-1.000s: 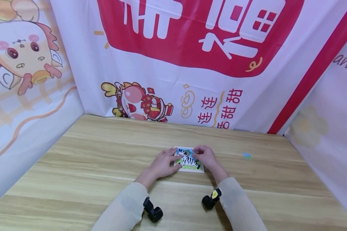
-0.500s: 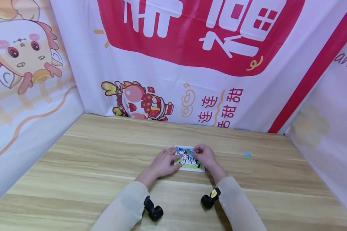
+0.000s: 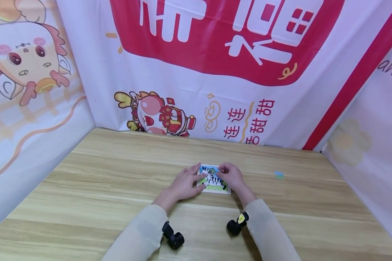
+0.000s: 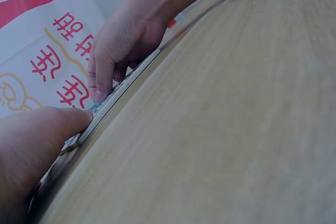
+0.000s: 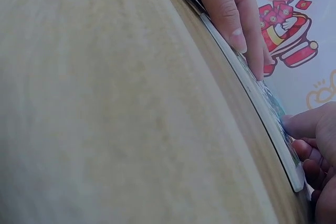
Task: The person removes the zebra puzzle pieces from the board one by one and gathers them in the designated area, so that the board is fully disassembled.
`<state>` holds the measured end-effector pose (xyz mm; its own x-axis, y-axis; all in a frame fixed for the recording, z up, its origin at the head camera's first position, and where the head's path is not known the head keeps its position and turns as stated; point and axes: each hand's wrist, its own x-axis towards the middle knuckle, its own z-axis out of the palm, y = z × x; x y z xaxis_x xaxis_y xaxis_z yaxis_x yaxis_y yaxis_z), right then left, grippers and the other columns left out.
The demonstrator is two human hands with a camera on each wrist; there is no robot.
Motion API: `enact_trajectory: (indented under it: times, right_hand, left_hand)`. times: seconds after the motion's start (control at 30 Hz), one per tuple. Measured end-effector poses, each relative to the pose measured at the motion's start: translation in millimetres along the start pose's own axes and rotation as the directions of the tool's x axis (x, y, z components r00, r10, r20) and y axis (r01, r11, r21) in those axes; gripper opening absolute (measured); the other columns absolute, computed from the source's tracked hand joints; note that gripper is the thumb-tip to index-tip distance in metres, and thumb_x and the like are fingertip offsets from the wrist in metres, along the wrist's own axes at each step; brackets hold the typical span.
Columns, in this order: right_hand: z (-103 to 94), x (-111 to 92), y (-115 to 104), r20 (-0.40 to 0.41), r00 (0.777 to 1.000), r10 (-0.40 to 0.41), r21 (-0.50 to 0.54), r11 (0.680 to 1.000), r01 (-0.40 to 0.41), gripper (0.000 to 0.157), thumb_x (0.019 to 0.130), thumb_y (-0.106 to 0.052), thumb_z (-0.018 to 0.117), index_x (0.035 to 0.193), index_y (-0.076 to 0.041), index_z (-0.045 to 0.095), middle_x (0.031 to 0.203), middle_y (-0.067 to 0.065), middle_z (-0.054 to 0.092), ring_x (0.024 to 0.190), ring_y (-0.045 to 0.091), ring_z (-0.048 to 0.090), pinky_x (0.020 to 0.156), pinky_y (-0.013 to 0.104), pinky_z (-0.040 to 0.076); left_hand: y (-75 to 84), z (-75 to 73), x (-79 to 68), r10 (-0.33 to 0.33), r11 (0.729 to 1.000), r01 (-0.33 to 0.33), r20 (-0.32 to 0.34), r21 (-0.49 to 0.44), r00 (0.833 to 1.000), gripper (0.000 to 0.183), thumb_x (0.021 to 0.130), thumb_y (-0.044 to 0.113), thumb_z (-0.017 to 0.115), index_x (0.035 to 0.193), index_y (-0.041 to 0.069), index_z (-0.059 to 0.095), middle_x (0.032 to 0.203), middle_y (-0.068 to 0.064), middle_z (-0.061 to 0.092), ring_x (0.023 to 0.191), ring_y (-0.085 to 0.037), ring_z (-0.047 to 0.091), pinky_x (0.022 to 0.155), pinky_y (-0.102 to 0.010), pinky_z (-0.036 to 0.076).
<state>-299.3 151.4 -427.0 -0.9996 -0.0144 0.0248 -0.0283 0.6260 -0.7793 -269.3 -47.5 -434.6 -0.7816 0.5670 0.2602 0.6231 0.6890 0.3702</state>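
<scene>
A small zebra jigsaw puzzle (image 3: 212,182) in a white-edged tray lies flat on the wooden table, in the middle of the head view. My left hand (image 3: 184,184) rests on its left side, fingers extended, the thumb on the lower left part. At the upper right of the picture my right hand (image 3: 232,177) pinches a small light blue puzzle piece (image 4: 96,106) with curled fingers, close against the puzzle's surface. Fingers cover most of that piece. Both wrist views show the tray edge-on, so its picture is hard to read there.
A blue and green puzzle piece or pieces (image 3: 279,175) lie on the table (image 3: 117,170) to the right of the puzzle. Printed cloth sheets (image 3: 170,79) hang behind and along both sides. Each sleeve carries a black wrist camera (image 3: 173,235).
My left fingers shift slightly at the puzzle's upper left corner. The right hand keeps its place at the upper right, and the loose blue and green bit stays where it was.
</scene>
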Motion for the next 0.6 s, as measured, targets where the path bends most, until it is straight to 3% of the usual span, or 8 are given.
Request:
enact_trajectory:
  times: [0.23, 0.6]
  right_hand:
    - [0.5, -0.2, 0.8, -0.003, 1.000, 0.002, 0.012, 1.000, -0.002, 0.013, 0.075, -0.012, 0.066, 0.087, -0.009, 0.061, 0.080, 0.003, 0.053, 0.074, 0.018, 0.047, 0.068, 0.031, 0.039]
    - [0.6, 0.8, 1.9, -0.005, 1.000, 0.004, 0.021, 1.000, -0.004, 0.013, 0.075, -0.012, 0.066, 0.086, -0.010, 0.061, 0.079, 0.003, 0.053, 0.074, 0.018, 0.046, 0.068, 0.031, 0.039]
  left_hand:
    - [-0.6, 0.8, 1.0, 0.020, 1.000, -0.020, -0.001, 0.013, 1.000, 0.044, 0.085, 0.038, 0.050, 0.121, 0.012, 0.052, 0.133, -0.011, 0.034, 0.122, -0.031, 0.027, 0.096, -0.051, 0.017]
    - [-1.0, 0.3, 1.5, 0.008, 1.000, -0.008, 0.015, 0.015, 1.000, 0.045, 0.084, 0.040, 0.048, 0.122, 0.015, 0.050, 0.135, -0.009, 0.032, 0.123, -0.030, 0.025, 0.097, -0.050, 0.016]
